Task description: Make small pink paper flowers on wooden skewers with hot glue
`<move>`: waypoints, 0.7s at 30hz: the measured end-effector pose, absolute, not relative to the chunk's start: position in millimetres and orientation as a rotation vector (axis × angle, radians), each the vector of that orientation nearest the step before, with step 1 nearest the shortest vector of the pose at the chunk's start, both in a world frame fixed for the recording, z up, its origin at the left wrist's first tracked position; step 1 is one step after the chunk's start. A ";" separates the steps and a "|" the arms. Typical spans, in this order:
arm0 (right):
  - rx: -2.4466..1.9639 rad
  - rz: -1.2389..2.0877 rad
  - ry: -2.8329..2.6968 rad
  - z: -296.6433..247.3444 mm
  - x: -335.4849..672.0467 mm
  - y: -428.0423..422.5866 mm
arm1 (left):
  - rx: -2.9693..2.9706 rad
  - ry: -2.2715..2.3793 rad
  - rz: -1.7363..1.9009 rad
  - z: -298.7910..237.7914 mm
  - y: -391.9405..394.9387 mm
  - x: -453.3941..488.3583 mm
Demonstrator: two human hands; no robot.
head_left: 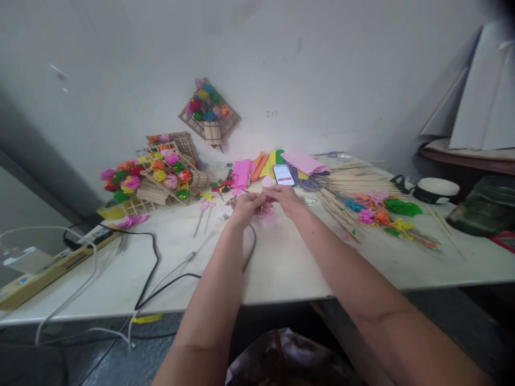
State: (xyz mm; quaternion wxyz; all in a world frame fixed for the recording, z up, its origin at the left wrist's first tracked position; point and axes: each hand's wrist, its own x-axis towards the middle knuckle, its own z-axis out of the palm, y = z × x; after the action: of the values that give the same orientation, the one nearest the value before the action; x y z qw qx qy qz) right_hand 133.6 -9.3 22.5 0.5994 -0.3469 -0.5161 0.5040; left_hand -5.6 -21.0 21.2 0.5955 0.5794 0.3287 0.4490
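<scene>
Both my arms reach out over a white table (289, 268). My left hand (246, 206) and my right hand (286, 197) meet near the middle of the table, fingers pinched together on a small pink paper piece (266, 210) held on a thin stick. The piece is too small to make out in detail. Just beyond my hands lie a phone (284, 174) with a lit screen and folded sheets of pink, orange, yellow and green paper (265, 165).
Finished paper flowers in wooden stick frames (161, 174) sit at the back left, one frame (209, 112) hangs on the wall. A heap of bamboo sticks (354, 182) and loose coloured flowers (382, 212) lie at right. Black and white cables (153, 273) cross the left of the table.
</scene>
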 end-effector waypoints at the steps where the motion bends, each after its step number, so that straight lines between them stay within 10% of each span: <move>1: -0.824 1.123 -1.177 22.8 134.7 -8.7 | 1.356 0.784 1.031 20.6 -21.0 -5.6; 21: -0.892 0.958 -1.331 25.2 141.5 -10.4 | 1.219 0.737 1.075 23.1 -24.3 -7.1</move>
State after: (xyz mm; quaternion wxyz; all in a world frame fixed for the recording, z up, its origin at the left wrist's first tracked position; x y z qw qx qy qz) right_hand 141.5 -10.4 25.2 0.5951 -0.3838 -0.5730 0.4125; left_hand -7.1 -24.3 23.1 0.6275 0.5319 0.3217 0.4689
